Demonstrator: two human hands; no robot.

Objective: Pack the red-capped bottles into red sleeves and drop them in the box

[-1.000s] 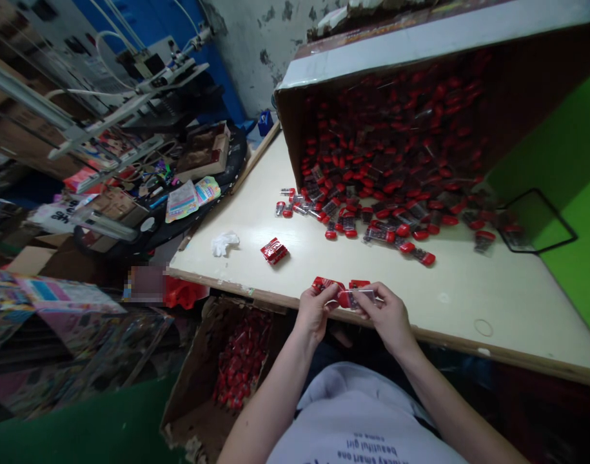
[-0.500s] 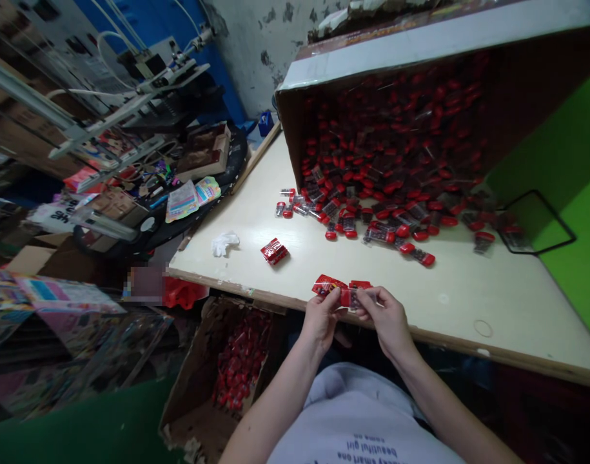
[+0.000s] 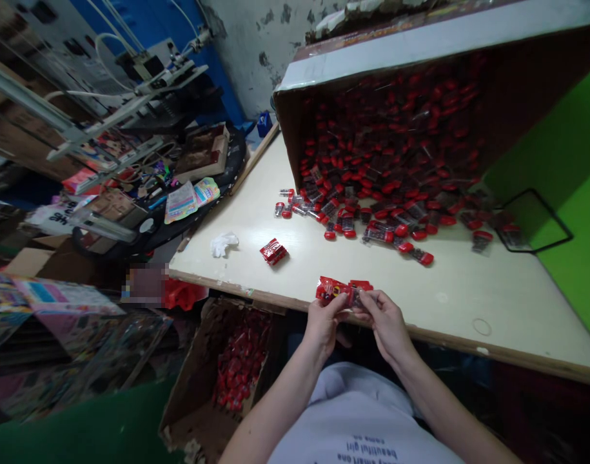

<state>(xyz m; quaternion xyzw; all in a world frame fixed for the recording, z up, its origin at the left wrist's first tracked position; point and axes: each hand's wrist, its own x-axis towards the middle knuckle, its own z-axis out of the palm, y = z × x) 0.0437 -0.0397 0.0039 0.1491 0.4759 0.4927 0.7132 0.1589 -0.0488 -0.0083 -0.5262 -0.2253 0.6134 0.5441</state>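
At the table's front edge, my left hand [image 3: 324, 320] is closed, thumb and fingers pinching a red printed packet [image 3: 329, 288]. My right hand [image 3: 387, 317] is closed beside it, fingertips on a small clear container [image 3: 356, 299] with dark contents that meets the packet's right end. Whether the container is inside the packet or against its opening, I cannot tell. Another red printed piece [image 3: 361, 284] shows behind my right fingertips; its lower part is hidden. A small stack of red packets [image 3: 274, 252] lies on the table, ahead and to the left of my hands.
A big carton [image 3: 287, 129] lies on its side, spilling red-capped clear containers [image 3: 382, 233] onto the table. A crumpled white tissue [image 3: 224, 245], a rubber band [image 3: 481, 327] and a black wire frame [image 3: 560, 245] lie around. Below left, an open box [image 3: 188, 380] holds red packets.
The red packet has turned a little and its left end has moved slightly right. My left thumb has shifted right toward the clear container. Both hands stay close together.
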